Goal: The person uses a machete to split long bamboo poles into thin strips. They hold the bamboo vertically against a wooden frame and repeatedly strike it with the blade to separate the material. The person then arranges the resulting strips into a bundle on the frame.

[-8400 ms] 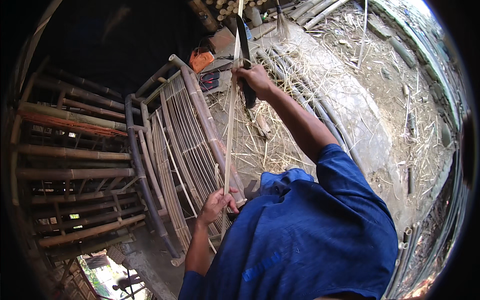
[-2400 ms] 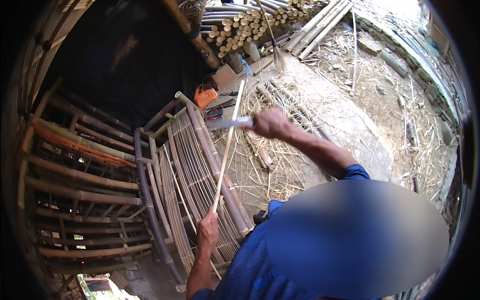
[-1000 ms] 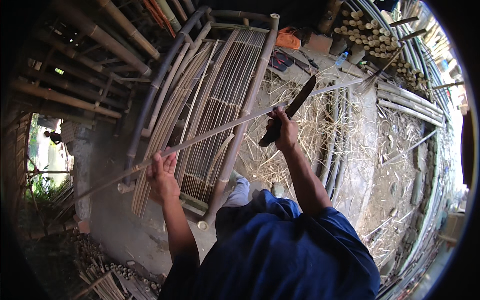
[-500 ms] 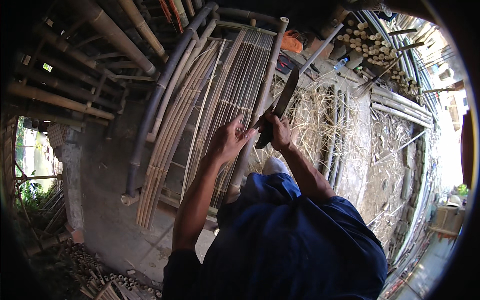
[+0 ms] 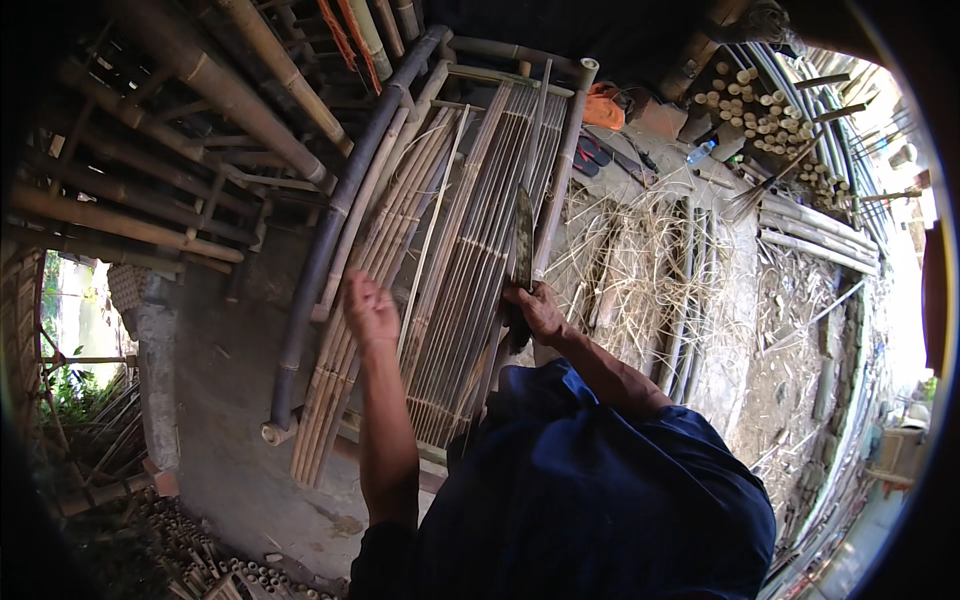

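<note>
My right hand (image 5: 540, 312) is closed round the handle of a machete (image 5: 524, 240), its broad dark blade pointing away from me over the bench's right side. A long, narrow bamboo strip (image 5: 540, 115) runs along the same line beyond the blade; whether this hand also grips it is hidden. My left hand (image 5: 372, 312), slightly blurred, is raised above the bundled bamboo lengths, its fingers loosely bent and apart with nothing seen in them. Beneath both hands lies a long bamboo bench (image 5: 465, 260) with a slatted top.
Split bamboo poles (image 5: 345, 340) lie along the bench's left side. Shavings (image 5: 640, 270) litter the floor to the right. Farther back are sandals (image 5: 592, 152), a plastic bottle (image 5: 702, 151), an orange cloth (image 5: 604, 107) and stacked cut bamboo (image 5: 755, 105). Bamboo frames (image 5: 190, 120) stand at the upper left.
My left hand has moved left, away from the machete. The machete has swung from slanting right to nearly straight ahead, and the long strip has shifted left over the bench.
</note>
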`<state>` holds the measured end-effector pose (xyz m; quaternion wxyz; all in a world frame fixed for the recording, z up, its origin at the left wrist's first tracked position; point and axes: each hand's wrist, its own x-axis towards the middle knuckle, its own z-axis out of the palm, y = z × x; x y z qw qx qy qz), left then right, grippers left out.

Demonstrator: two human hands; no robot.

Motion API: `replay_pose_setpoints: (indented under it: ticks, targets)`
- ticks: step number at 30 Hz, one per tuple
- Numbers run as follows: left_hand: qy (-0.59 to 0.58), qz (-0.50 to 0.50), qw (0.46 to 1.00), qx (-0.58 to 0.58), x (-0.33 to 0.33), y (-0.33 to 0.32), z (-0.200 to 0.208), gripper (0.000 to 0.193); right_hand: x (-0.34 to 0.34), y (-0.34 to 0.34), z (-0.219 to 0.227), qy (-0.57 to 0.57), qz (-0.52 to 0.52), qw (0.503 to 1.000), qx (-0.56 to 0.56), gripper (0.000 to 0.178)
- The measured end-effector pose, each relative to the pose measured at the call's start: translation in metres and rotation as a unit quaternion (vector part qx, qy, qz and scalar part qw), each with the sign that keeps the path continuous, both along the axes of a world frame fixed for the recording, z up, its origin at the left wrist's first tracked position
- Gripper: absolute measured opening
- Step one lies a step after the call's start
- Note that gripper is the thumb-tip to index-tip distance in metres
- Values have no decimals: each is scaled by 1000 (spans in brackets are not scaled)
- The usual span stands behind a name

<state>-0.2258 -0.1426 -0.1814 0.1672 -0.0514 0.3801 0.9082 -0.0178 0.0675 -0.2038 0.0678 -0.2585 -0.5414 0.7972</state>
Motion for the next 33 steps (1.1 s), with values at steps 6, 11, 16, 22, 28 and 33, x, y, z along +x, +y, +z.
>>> replay_pose_setpoints:
  ticks: [6, 11, 16, 22, 28, 33]
  targets:
    - [218, -251, 707, -624, 40, -98, -11, 70, -89, 77, -64, -89, 13, 996, -3, 41]
    - [-146, -481, 693, -517, 151, -111, 17, 54, -183, 146, -145, -68, -9, 996, -50, 43]
    - [98, -408, 650, -633, 146, -7, 71, 27, -249, 200, -149, -81, -6, 991, -109, 32]
    - [82, -379, 659, -644, 126, 32, 53, 16, -278, 236, -188, -96, -11, 990, -98, 30]
    - [173, -330, 693, -617, 114, 31, 38, 17, -285, 252, -208, -54, 19, 995, -77, 35]
    - [146, -324, 690, -630, 100, 36, 44, 18, -290, 254, -204, -51, -36, 995, -75, 41]
